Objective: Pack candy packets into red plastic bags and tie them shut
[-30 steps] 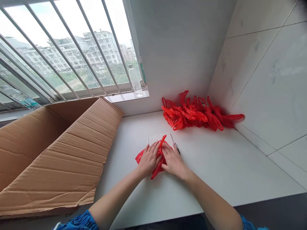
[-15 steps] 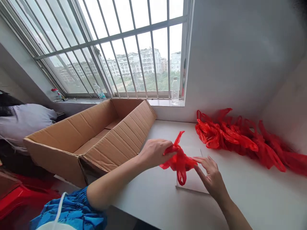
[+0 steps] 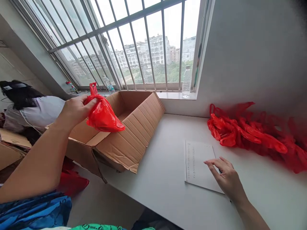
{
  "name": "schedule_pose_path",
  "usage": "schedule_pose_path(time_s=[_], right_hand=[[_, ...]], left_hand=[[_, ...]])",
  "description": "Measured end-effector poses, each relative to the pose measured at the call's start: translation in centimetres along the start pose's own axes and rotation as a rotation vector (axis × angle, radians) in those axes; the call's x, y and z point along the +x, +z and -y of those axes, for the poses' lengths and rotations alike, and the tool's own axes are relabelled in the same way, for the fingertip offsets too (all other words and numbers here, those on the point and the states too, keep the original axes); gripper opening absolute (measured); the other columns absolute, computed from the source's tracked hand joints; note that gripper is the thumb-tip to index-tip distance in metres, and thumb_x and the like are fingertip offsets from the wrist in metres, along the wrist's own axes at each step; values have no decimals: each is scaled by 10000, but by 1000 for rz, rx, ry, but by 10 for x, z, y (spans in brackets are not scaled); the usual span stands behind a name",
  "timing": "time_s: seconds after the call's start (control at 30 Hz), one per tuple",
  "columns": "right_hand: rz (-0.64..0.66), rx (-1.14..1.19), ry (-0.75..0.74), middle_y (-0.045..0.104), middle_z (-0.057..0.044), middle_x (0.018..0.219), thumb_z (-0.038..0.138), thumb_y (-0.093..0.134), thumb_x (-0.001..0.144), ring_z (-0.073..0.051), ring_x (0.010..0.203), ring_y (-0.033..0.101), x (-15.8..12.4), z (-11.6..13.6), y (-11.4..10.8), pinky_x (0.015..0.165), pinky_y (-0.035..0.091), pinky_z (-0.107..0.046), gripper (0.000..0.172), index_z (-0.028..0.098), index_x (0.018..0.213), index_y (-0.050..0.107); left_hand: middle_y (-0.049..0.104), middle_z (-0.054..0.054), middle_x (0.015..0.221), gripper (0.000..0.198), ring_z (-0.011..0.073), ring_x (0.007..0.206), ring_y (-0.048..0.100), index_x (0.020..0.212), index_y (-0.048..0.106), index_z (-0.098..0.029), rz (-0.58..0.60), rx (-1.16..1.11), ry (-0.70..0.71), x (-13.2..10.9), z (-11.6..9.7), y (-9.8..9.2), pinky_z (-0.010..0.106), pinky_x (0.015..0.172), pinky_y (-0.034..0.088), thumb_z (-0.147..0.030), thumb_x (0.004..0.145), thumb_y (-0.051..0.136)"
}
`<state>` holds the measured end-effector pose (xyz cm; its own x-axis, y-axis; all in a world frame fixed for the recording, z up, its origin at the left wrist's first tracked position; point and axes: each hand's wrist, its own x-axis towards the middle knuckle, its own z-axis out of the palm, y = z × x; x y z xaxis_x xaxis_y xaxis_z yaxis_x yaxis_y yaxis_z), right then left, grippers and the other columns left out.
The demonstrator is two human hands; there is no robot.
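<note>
My left hand [image 3: 78, 108] grips a red plastic bag [image 3: 104, 115] by its gathered neck. The bag is bulging, its contents hidden, and it hangs over the long open cardboard box [image 3: 129, 140]. My right hand [image 3: 224, 175] hovers over or rests on a white sheet or pad [image 3: 200, 166] with columns of small print; I cannot tell whether it touches. Its fingers are loosely bent and apart, with nothing seen between them. Something dark, perhaps a pen, shows partly beneath this hand.
A pile of red plastic bags [image 3: 247, 131] lies along the wall on the white table [image 3: 158, 188]. Bottles, one of them a clear bottle [image 3: 186, 82], stand on the sill of the barred window. Another person [image 3: 45, 110] is at the far left, near another cardboard box [image 3: 11, 148].
My left hand has carried the red bag from above the sheet leftward and up to the box. My right hand has let go of the bag and stays by the sheet. The view has shifted.
</note>
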<state>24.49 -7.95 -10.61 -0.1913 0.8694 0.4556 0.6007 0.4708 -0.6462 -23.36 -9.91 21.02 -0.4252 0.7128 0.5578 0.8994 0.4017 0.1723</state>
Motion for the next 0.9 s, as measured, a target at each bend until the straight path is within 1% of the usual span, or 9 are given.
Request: schedule_pose_path(time_s=[0.1,0.2,0.27,0.37,0.47,0.53,0.73,0.83,0.9], right_hand=[[33,-12,49,759,2,966,536,475,978,-224,896,695,-1,-10,5,1160,331,-526,357,275,900,706],[42,-39,108,762,-10,1008,569,472,965,-276,1078,660,-4,-18,7,1119,383,-524,382,285,920,724],[45,-64,124,767,-30,1000,596,478,948,-307,1126,639,-5,-21,7,1033,461,-498,408,285,907,738],[65,-88,144,768,-46,998,620,473,935,-310,1068,660,-6,-23,8,860,543,-423,433,291,902,754],[94,-89,187,767,-34,1034,640,481,916,-286,1000,681,-5,-29,11,731,564,-357,435,312,914,766],[124,-77,202,773,-32,1026,662,506,882,-279,957,698,-5,-36,14,671,572,-332,440,317,897,779],[176,-72,303,781,-9,1031,682,557,818,-276,887,729,-5,-52,19,677,606,-333,410,350,885,788],[174,-56,345,783,-8,1022,711,565,792,-278,895,734,-6,-51,19,668,611,-330,426,356,865,788],[176,-52,355,784,-7,1018,719,568,781,-275,906,734,-6,-52,18,679,611,-324,432,353,855,787]], left_hand=[[674,13,975,651,139,909,590,1155,624,-108,58,55,-27,16,18,14,329,948,474,-665,940,363],[652,13,1107,552,145,993,608,1323,507,-140,-67,32,-76,27,36,18,334,950,491,-561,985,389],[643,-1,1110,506,138,979,619,1358,464,-147,-88,15,-89,31,48,23,358,946,507,-492,989,441],[666,3,1040,448,122,849,638,1301,513,-121,117,-52,-113,33,67,37,372,875,552,-399,950,528],[696,54,998,454,119,763,640,1255,525,-69,391,-202,-152,31,84,57,301,741,581,-353,903,562],[703,84,979,466,146,768,656,1190,541,-50,506,-234,-157,29,91,67,265,674,579,-383,867,589],[720,91,892,328,250,779,710,917,583,-184,743,-285,-296,8,96,79,282,574,573,-473,766,618],[726,117,837,362,275,741,708,809,616,-192,955,-168,-257,-3,95,79,290,527,545,-534,698,661],[732,129,843,400,285,738,705,811,642,-197,963,-87,-214,-3,94,77,296,514,536,-556,646,707]])
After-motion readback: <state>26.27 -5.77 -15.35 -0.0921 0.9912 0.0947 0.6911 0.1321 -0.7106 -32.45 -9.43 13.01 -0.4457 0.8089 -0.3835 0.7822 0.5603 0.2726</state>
